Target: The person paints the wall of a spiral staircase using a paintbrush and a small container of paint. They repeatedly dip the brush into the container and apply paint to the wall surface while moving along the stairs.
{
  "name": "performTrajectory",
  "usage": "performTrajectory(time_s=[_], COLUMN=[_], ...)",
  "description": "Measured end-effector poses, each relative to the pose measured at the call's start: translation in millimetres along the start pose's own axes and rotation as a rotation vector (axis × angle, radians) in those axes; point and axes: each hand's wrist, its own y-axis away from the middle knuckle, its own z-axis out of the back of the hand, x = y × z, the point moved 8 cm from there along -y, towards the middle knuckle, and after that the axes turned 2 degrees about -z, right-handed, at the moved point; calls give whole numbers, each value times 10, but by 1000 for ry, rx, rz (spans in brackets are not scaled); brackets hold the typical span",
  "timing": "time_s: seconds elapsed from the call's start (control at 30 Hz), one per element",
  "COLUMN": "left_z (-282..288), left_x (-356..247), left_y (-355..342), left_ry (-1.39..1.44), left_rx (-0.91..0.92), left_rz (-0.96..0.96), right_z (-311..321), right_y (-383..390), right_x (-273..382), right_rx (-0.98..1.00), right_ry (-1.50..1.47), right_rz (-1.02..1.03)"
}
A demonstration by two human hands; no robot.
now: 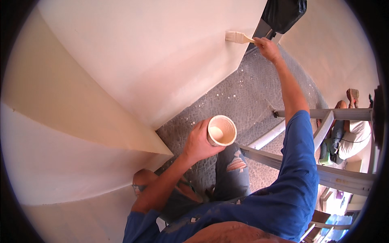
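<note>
My left hand (199, 141) is wrapped round a paint cup (222, 130), held upright above my knee with pale, creamy paint inside. Stretched out far to the right, my right hand (267, 47) is closed on the handle of a flat paintbrush (238, 37). The light bristles point left and lie against the pale wall (162, 52), close to its right edge. Whether the bristles press on the surface I cannot tell for sure.
A metal ladder (283, 160) stands at my right, under my right arm. Past it a co-worker in a white shirt (355, 139) crouches. Black plastic (284, 14) hangs beyond the wall's edge. White specks dot the grey pebbled floor (221, 97). Another wall (81, 93) rises at left.
</note>
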Motion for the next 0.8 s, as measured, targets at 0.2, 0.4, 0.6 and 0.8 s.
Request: performTrajectory(time_s=[0.2,0.4,0.6,0.8], left_z=[7,-42,-11,3], left_x=[-29,2,-55,-45], left_y=[23,30,14,-10], left_ry=[-7,-1,-6,-25], left_rx=[6,28,33,9], left_rz=[18,20,29,25], right_z=[54,-168,-592,-776], right_y=[412,371,-26,-401], right_x=[-470,-703,-952,-1307], right_rx=[6,-66,-71,-134], right_ry=[67,14,-3,38], right_rz=[-301,-559,-714,-815])
